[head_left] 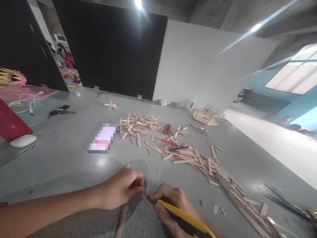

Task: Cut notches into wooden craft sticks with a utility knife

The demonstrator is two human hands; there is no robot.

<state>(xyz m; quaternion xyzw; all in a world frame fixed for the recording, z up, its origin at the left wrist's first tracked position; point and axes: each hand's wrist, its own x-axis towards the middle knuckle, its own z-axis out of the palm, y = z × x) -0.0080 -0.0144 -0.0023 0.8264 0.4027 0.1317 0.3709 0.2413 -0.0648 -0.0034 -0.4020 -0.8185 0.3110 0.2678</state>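
My right hand grips a yellow and black utility knife, its blade end pointing left and resting at a thin wooden stick. The far tip of that stick is pinched between the thumb and fingers of my left hand. Both hands are low over the grey table, almost touching each other. Another wooden stick lies under my left wrist and runs toward the bottom edge. The exact contact of blade and wood is partly covered by my fingers.
Star-shaped stick pieces cluster ahead, with loose sticks piled to the right. A red pen, scissors and a stick frame lie around. Left are a pixelated rectangle, keys and a white mouse-shaped object.
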